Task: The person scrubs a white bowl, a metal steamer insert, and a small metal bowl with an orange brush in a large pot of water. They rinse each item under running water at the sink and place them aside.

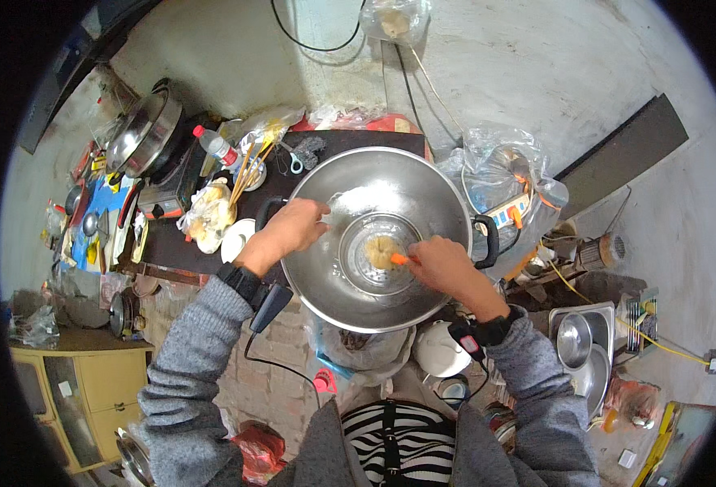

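A large stainless-steel wok-like pan (315, 286) with two black handles lies before me, with a shallow pool of water at its bottom. My right hand (446, 268) grips the orange handle of a round scrubbing brush (381, 252). Its tan head is down at the wet middle of the pan. Over the pan's left rim, beside the left handle (266, 213), is my left hand (291, 225). Its finger and thumb are apart over the inside, with nothing seen between them. Whether its palm rests on the rim is hidden.
Left of the pan are a white bowl (234, 240), a bagged food item (209, 219), chopsticks (251, 170) and a plastic bottle (217, 146). A lidded pot (145, 134) stands farther left. A plugged-in power strip (507, 213) lies near the right handle. Cables trail from both wrists.
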The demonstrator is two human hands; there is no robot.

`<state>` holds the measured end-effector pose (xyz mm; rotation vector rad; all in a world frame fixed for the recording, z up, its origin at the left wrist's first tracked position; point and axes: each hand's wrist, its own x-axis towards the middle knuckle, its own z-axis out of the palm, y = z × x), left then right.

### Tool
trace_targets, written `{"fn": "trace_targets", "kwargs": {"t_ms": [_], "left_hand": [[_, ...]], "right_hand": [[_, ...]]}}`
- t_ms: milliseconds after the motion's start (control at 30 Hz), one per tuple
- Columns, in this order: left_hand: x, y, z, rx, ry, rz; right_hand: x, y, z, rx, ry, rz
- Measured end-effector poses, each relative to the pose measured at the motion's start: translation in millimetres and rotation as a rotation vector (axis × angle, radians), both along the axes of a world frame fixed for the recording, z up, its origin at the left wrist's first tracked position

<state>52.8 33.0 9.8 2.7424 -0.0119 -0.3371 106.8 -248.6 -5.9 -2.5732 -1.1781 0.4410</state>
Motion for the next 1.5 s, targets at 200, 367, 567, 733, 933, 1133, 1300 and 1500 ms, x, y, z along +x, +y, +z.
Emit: {"fn": "trace_targets", "kwargs": {"t_ms": [200, 367, 567, 733, 933, 1133, 1300, 1500], "left_hand": [[47.6, -24.5, -19.1, 0.012, 0.028, -0.137], [86.8, -49.0, -49.6, 0.062, -0.019, -0.287], [106.0, -58.1, -79.6, 0.116, 0.06, -0.369], [106.6, -33.8, -104.4, -0.054, 0.081, -0.291], [63.7, -17.8, -94.9, -0.302, 0.351, 0.07], [25.0, 8.3, -70.0, -0.594, 0.5, 0.364], [-3.8, 22.1, -56.7, -0.877, 0.499, 0.544], [-26.6, 14.9, -49.1, -0.899, 0.416, 0.455]], "right_hand": [[-5.4, -23.1, 19.5, -0.002, -0.108, -0.003], [-15.0, -21.1, 11.2, -0.061, -0.144, 0.014], [-11.5, -21.6, 8.5, -0.042, -0.128, -0.012], [-5.6, -21.0, 1.2, -0.017, -0.129, -0.053], [-14.3, -17.6, -21.0, 0.17, 0.02, -0.132], [-16.4, -29.1, -23.9, 0.494, 0.587, -0.296], [-25.5, -7.3, -10.6, 0.746, 1.54, -0.787], [-36.3, 15.5, -4.7, 0.652, 1.715, -0.603]]}}
